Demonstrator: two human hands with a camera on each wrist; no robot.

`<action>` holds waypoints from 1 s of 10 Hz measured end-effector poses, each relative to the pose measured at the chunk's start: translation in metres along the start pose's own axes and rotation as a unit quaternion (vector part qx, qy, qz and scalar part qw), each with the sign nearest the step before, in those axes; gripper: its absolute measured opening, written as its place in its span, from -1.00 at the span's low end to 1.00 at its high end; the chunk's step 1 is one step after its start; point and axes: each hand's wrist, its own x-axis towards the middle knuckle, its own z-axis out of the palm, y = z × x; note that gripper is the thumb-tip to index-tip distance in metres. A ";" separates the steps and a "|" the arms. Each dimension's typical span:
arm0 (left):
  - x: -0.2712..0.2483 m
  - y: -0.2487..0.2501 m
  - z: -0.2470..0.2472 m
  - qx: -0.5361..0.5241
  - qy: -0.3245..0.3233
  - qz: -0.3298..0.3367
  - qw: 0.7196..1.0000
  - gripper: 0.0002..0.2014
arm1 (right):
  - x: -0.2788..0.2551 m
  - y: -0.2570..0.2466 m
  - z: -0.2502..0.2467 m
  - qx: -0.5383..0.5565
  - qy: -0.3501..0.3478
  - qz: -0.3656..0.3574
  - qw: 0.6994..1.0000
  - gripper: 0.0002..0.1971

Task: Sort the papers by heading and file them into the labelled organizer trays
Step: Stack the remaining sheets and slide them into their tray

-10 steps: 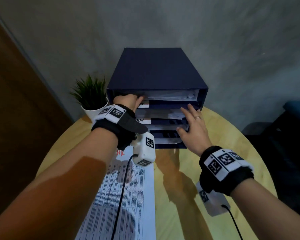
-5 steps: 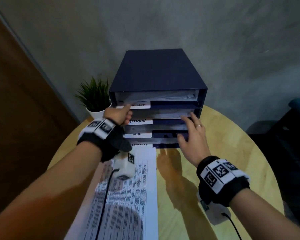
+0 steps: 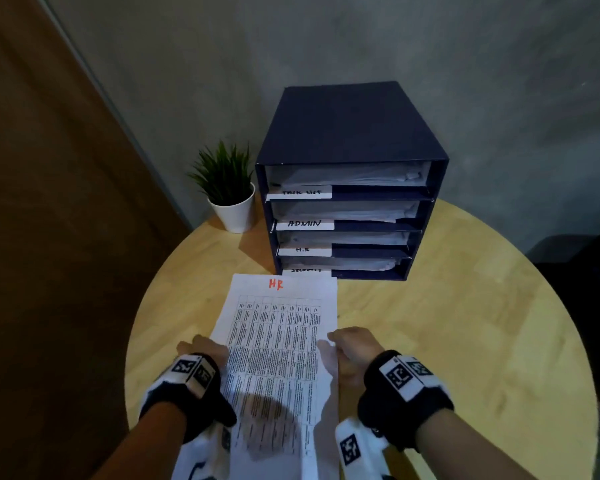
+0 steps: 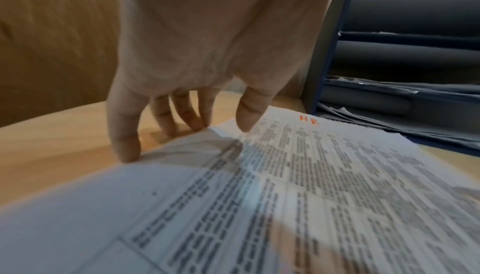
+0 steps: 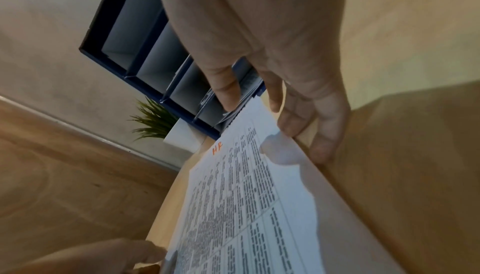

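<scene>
A printed sheet headed "HR" in red, the HR paper, lies on the round wooden table just in front of a dark blue organizer. Its trays are labelled TASK LIST, ADMIN, H.R and a partly hidden bottom one; each holds papers. My left hand pinches the sheet's left edge, thumb on top and fingers at the slightly lifted edge. My right hand takes the right edge, fingers curled under it and the thumb above.
A small potted plant in a white pot stands left of the organizer. A grey wall rises behind the table and a brown door panel lies to the left. Bare tabletop stretches to the right of the sheet.
Both hands have drawn back from the organizer's tray fronts to the near part of the HR paper and taken its side edges. The head view has pulled back.
</scene>
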 end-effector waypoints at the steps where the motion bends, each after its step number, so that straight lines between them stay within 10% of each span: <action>1: -0.015 -0.001 -0.003 0.116 -0.032 0.052 0.991 -0.65 | -0.001 0.003 0.010 0.020 0.005 0.015 1.000 -0.79; 2: -0.001 -0.014 0.004 0.046 -0.060 0.090 0.993 -0.88 | 0.002 0.012 0.010 0.003 0.022 0.029 0.999 -0.81; 5: -0.011 -0.028 0.005 -0.087 -0.151 0.115 0.978 -0.61 | -0.015 0.037 -0.010 -0.033 0.061 -0.051 0.996 -0.75; 7: -0.020 -0.003 -0.023 -0.331 -0.072 0.162 0.927 -0.45 | -0.022 0.045 -0.024 0.052 0.008 -0.059 0.997 -0.73; 10: -0.028 0.009 -0.038 -0.464 0.004 0.183 0.867 -0.86 | -0.032 0.033 -0.023 0.139 0.016 -0.099 0.985 -0.76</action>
